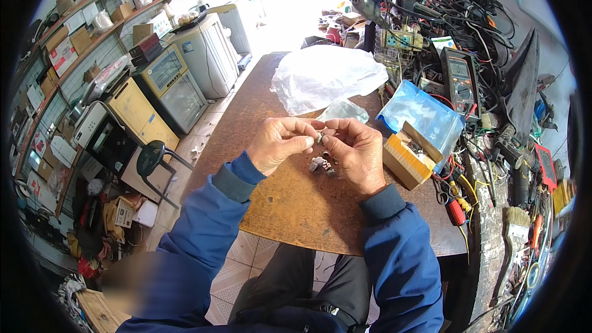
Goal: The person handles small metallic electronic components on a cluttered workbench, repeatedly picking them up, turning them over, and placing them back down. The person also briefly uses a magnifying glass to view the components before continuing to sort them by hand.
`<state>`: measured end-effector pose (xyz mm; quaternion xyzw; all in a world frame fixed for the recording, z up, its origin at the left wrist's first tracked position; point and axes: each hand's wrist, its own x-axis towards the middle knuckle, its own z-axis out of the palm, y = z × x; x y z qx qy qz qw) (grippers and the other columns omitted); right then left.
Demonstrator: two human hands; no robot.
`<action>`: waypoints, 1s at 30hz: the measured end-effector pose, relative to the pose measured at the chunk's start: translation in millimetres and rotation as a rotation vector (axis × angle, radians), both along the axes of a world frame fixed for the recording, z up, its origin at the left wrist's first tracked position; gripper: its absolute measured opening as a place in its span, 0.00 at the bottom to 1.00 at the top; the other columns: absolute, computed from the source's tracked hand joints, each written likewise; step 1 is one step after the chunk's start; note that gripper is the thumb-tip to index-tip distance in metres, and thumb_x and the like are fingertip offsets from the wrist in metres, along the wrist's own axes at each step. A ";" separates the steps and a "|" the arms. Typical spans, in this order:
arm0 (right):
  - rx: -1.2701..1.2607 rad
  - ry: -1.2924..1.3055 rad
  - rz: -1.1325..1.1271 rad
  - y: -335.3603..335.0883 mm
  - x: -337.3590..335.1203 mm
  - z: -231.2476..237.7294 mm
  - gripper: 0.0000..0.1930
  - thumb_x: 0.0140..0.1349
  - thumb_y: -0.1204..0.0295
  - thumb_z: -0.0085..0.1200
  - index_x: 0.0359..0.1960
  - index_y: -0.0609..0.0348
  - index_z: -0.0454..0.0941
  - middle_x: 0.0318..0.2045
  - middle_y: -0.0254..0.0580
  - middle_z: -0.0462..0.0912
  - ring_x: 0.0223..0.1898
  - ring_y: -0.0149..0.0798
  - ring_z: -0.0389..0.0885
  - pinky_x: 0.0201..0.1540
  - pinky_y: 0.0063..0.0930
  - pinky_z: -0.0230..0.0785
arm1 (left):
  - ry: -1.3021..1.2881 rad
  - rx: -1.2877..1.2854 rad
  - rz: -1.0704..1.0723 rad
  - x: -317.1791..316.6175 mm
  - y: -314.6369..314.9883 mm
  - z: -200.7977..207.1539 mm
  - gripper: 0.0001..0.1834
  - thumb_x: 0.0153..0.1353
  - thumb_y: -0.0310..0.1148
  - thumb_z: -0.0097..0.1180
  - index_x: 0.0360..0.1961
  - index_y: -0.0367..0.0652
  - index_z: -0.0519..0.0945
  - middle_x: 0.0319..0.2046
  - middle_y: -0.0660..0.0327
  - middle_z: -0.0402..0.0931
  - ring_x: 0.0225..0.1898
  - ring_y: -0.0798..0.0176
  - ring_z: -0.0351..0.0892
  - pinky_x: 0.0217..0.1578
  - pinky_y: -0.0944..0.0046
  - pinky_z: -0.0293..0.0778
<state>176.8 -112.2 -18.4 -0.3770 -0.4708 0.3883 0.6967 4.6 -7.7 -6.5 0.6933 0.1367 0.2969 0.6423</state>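
Observation:
Over the brown wooden table (277, 209), my left hand (283, 143) and my right hand (356, 153) meet fingertip to fingertip. Between them they pinch a small greenish-grey metal part (320, 138), mostly covered by the fingers, so its exact kind is unclear. Just below the fingertips lies a little cluster of small metal parts (321, 164) on the tabletop. Beyond the hands sits a crumpled clear plastic bag (345, 110). Right of my right hand stands an open yellow cardboard box (405, 161) with small items inside.
A large white plastic sheet (327, 77) covers the table's far part. Beside the box is a blue plastic tray (422, 117). A multimeter (461, 80), tangled cables (444, 12), a red-handled screwdriver (455, 213) and a brush (515, 228) crowd the right side. A dark stool (154, 160) stands left.

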 end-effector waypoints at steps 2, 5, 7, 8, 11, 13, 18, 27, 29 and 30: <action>0.026 0.029 0.016 -0.5 -0.3 0.8 0.09 0.64 0.86 0.57 0.46 0.70 0.79 0.36 0.38 0.85 0.36 0.29 0.85 0.39 0.22 0.81 | 0.001 0.004 0.010 0.4 -0.1 -2.4 0.07 0.64 0.19 0.58 0.43 0.32 0.82 0.50 0.52 0.79 0.40 0.70 0.81 0.44 0.70 0.79; 0.032 0.018 0.016 0.5 1.2 -1.2 0.10 0.63 0.86 0.57 0.46 0.70 0.79 0.36 0.39 0.85 0.36 0.28 0.85 0.39 0.23 0.81 | 0.002 0.035 0.058 2.7 -2.2 -3.2 0.08 0.63 0.17 0.58 0.43 0.32 0.81 0.50 0.53 0.79 0.42 0.68 0.82 0.47 0.69 0.80; 0.033 0.016 -0.017 4.5 2.5 -5.4 0.10 0.63 0.86 0.58 0.46 0.70 0.79 0.36 0.38 0.85 0.36 0.28 0.84 0.39 0.23 0.81 | -0.011 0.073 0.095 5.1 -3.2 -4.0 0.09 0.62 0.16 0.58 0.43 0.33 0.80 0.49 0.54 0.79 0.45 0.67 0.82 0.49 0.68 0.80; 0.033 0.014 -0.035 5.5 3.1 -6.5 0.10 0.63 0.86 0.58 0.45 0.70 0.79 0.36 0.38 0.84 0.36 0.27 0.84 0.39 0.23 0.81 | -0.025 0.096 0.111 6.5 -3.3 -4.9 0.09 0.62 0.15 0.58 0.43 0.33 0.79 0.48 0.55 0.79 0.46 0.66 0.82 0.50 0.67 0.80; -0.009 0.044 -0.024 4.3 0.7 -3.9 0.10 0.62 0.86 0.58 0.45 0.69 0.79 0.34 0.36 0.84 0.36 0.26 0.83 0.37 0.22 0.80 | -0.063 0.167 0.148 7.3 -7.5 -4.3 0.11 0.61 0.13 0.58 0.43 0.34 0.78 0.46 0.57 0.79 0.48 0.65 0.82 0.54 0.65 0.79; -0.042 0.054 0.008 4.1 2.1 -5.3 0.10 0.62 0.86 0.59 0.45 0.68 0.79 0.34 0.34 0.84 0.37 0.26 0.82 0.38 0.21 0.79 | -0.079 0.252 0.189 8.9 -10.4 -5.0 0.12 0.60 0.12 0.58 0.44 0.34 0.77 0.45 0.57 0.79 0.48 0.64 0.82 0.54 0.65 0.79; -0.046 0.030 0.108 8.6 3.6 -15.0 0.11 0.61 0.85 0.61 0.45 0.67 0.81 0.33 0.31 0.83 0.36 0.23 0.80 0.39 0.19 0.75 | -0.092 0.706 0.399 13.3 -12.4 -10.1 0.16 0.57 0.15 0.62 0.46 0.39 0.80 0.39 0.59 0.82 0.43 0.65 0.85 0.44 0.65 0.84; -0.055 0.090 0.231 4.6 2.5 -9.2 0.14 0.62 0.83 0.61 0.50 0.66 0.82 0.35 0.33 0.85 0.34 0.23 0.80 0.38 0.18 0.74 | -0.131 1.190 0.595 14.5 -23.3 3.9 0.18 0.48 0.12 0.66 0.40 0.40 0.79 0.33 0.59 0.81 0.35 0.60 0.85 0.33 0.65 0.82; -0.059 0.105 0.225 1.6 2.3 -6.4 0.15 0.62 0.84 0.61 0.50 0.66 0.82 0.36 0.34 0.85 0.35 0.23 0.81 0.38 0.18 0.75 | -0.155 1.246 0.580 13.2 -21.0 5.4 0.19 0.50 0.14 0.66 0.43 0.41 0.79 0.34 0.57 0.81 0.36 0.55 0.84 0.35 0.61 0.82; -0.048 0.117 0.225 2.5 2.1 -7.6 0.15 0.62 0.85 0.60 0.51 0.66 0.82 0.36 0.35 0.85 0.35 0.24 0.82 0.39 0.19 0.76 | -0.167 1.274 0.572 12.6 -20.4 5.9 0.19 0.51 0.16 0.66 0.44 0.41 0.79 0.35 0.56 0.81 0.36 0.53 0.84 0.35 0.59 0.82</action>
